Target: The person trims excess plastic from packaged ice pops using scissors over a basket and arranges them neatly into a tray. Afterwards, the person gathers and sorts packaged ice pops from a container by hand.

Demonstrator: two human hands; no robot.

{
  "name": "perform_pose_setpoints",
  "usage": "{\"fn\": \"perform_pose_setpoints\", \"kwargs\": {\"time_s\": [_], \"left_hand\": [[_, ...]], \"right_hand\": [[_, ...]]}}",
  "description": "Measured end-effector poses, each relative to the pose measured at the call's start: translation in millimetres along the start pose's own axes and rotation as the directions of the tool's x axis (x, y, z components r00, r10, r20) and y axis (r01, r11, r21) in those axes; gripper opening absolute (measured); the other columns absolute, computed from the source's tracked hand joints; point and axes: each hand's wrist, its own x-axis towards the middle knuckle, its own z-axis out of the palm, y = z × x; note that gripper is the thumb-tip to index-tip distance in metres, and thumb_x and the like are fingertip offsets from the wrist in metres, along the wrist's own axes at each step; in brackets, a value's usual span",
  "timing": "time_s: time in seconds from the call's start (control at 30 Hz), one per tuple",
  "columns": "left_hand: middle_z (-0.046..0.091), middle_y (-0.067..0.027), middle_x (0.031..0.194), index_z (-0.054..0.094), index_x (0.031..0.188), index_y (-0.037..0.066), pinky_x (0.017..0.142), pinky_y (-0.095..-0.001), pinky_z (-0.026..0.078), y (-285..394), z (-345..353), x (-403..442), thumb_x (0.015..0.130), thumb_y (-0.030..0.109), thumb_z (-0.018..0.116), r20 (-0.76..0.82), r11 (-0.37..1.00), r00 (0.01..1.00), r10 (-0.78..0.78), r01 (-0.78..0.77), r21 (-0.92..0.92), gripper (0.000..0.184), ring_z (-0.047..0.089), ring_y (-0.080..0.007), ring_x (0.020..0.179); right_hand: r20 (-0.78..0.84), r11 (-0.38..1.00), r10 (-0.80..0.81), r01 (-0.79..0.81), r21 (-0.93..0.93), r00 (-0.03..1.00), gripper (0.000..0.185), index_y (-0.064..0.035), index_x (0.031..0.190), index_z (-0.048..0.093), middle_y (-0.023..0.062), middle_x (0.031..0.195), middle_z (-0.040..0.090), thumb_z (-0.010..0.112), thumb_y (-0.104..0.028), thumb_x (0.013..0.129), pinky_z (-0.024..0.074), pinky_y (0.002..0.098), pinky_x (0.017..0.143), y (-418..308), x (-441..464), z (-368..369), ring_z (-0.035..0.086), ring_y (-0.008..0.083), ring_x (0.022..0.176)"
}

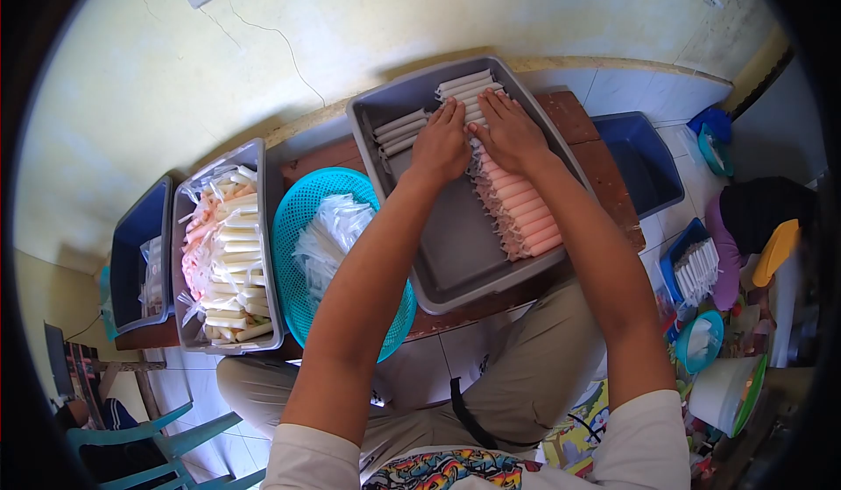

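Note:
A grey plastic tub [442,267] lies before me, with slim filled plastic tubes laid side by side inside. Pink tubes [517,205] form a long row down its right side, and whitish tubes [467,83] continue that row at the far end. A shorter group of pale tubes [403,133] sits by the left wall. My left hand [442,144] reaches between the two groups, fingers stretched out against the whitish tubes. Beside it, my right hand [511,133] lies with fingers extended over the row, touching its top. Neither hand grips a tube; the palms are hidden.
Left of the tub, a turquoise basket [289,218] holds clear plastic bags. Beyond it stand a grey bin [262,227] of yellowish and pink tubes and a dark blue bin [131,319]. Another blue bin [644,162] is at right, near a seated person [731,245].

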Motion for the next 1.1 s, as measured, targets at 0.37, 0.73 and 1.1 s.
{"fn": "perform_pose_setpoints", "kwargs": {"time_s": [0.37, 0.73, 1.1], "left_hand": [[0.052, -0.0303, 0.156, 0.057, 0.144, -0.006, 0.12, -0.0483, 0.043, 0.6, -12.0, 6.0, 0.097, 0.008, 0.056, -0.122, 0.996, 0.992, -0.042, 0.031, -0.088, 0.049, 0.053, -0.0452, 0.142], [0.05, -0.0349, 0.156, 0.053, 0.147, -0.011, 0.123, -0.0487, 0.04, -18.3, 10.6, 19.4, 0.101, 0.017, 0.055, -0.112, 1.0, 0.994, -0.016, 0.015, -0.009, 0.053, 0.047, -0.048, 0.148], [0.054, -0.0302, 0.154, 0.056, 0.145, -0.007, 0.12, -0.0489, 0.044, -8.7, -2.0, 18.2, 0.099, 0.02, 0.06, -0.107, 0.999, 0.994, -0.031, 0.029, -0.012, 0.054, 0.053, -0.0446, 0.142]], "right_hand": [[-0.062, 0.997, -0.012, 0.017, 0.08, 0.998, 0.071, 0.003, 0.16, 0.04, 0.0229, 0.17, 0.038, 0.044, -0.049, 0.113, 0.0254, 0.0474, 0.132, 2.2, 5.1, -3.9, 0.033, 0.0366, 0.16], [-0.076, 1.0, -0.03, 0.03, 0.006, 0.997, 0.071, 0.0026, 0.16, 0.041, 0.0233, 0.169, 0.039, 0.044, -0.049, 0.111, 0.0256, 0.0461, 0.132, 5.3, 29.1, 10.5, 0.034, 0.036, 0.159], [-0.078, 0.999, -0.011, 0.014, 0.04, 0.997, 0.069, 0.0033, 0.157, 0.044, 0.0242, 0.167, 0.041, 0.049, -0.044, 0.107, 0.0272, 0.0457, 0.131, 4.5, 28.3, 9.6, 0.037, 0.0361, 0.157]]}}
